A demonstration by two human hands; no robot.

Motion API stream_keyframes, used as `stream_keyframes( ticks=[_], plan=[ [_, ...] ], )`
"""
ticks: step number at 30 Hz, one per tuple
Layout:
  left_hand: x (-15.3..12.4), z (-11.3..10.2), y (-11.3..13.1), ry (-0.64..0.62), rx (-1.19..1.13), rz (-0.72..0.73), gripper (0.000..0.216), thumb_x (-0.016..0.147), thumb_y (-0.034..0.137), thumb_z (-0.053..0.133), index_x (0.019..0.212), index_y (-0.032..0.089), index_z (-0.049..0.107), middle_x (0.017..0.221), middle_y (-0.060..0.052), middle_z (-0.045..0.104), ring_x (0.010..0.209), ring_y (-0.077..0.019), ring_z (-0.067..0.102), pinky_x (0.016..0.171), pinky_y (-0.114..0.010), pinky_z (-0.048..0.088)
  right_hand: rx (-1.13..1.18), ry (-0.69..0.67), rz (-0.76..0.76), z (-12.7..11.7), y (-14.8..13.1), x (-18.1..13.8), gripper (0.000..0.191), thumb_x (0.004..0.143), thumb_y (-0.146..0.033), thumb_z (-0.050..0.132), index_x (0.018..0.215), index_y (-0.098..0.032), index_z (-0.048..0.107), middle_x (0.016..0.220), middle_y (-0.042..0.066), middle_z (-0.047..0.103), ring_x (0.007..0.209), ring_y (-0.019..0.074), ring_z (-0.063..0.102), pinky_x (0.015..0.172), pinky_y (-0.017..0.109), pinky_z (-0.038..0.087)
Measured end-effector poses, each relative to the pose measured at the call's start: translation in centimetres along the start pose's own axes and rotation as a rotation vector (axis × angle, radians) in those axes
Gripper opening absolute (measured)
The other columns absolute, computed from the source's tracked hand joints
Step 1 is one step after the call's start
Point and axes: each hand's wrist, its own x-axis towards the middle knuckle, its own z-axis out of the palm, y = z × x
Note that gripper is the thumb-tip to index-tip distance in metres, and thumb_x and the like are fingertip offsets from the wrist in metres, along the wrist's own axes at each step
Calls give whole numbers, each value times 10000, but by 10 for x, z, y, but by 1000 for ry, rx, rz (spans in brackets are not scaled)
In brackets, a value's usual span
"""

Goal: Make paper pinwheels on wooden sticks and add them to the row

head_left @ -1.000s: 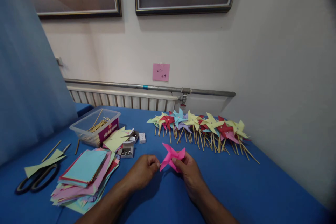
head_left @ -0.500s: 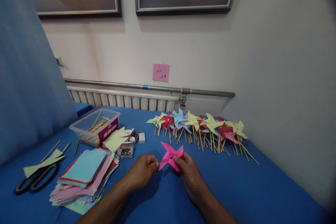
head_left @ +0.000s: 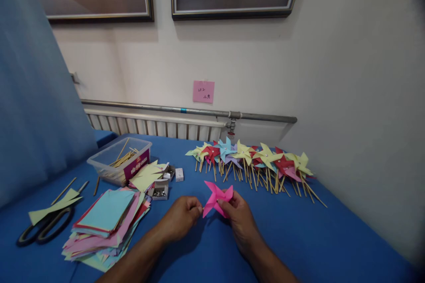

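Right hand: the right hand [head_left: 241,219] pinches the pink pinwheel [head_left: 215,194], thumb laid over its middle, fingers behind the paper.
Left hand: just beside the pinwheel's left blade, the left hand [head_left: 182,217] has its fingers curled and pressed together; whether they grip anything I cannot tell.
Pink pinwheel: between the two hands, above the tabletop [head_left: 305,243], blades facing up and outward.
Paper stack: left of the left forearm, a paper stack [head_left: 106,212] of loosely piled sheets, light blue on top, pink, red and green edges below.
Scissors: farther left, black-handled scissors [head_left: 43,239] lie partly under a pale green paper piece [head_left: 55,208], with a loose stick [head_left: 63,192] near.
Small boxes: beyond the stack, an open box [head_left: 161,191] of shiny metal pins; behind it, a second open box [head_left: 170,172] and a white box [head_left: 179,174].
Tub: a clear plastic tub [head_left: 109,172] with a purple label holds wooden sticks [head_left: 124,159]; yellow cut paper [head_left: 148,177] lies beside it.
Pinwheel row: at the back right, many-coloured finished pinwheels [head_left: 244,152] lie overlapping, sticks pointing nearer.
Wall: a white radiator [head_left: 159,129], a grey pipe [head_left: 149,107], a pink note [head_left: 203,92].
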Motion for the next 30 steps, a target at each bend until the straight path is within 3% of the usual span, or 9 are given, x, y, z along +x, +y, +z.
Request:
stream_keyframes(
  ticks=[22, 30],
  plan=[
    [2, 2, -3, 21, -19, 29, 171, 781, 319, 506, 671, 191, 534, 550, 51, 485, 513, -101, 384, 518, -246, 252, -25, 36, -40, 3, -8, -3, 357, 685, -401, 828, 907, -181, 656, 745, 5, 679, 664, 173, 581, 636, 270, 442],
    [12, 1, -7, 70, -323, -105, 236, 675, 407, 623, 737, 199, 531, 533, 52, 562, 399, -93, 429, 453, -236, 277, 31, 85, -21, 2, -3, -1, 485, 735, -613, 768, 949, -188, 672, 827, 50, 715, 730, 202, 651, 678, 309, 494]
  ],
)
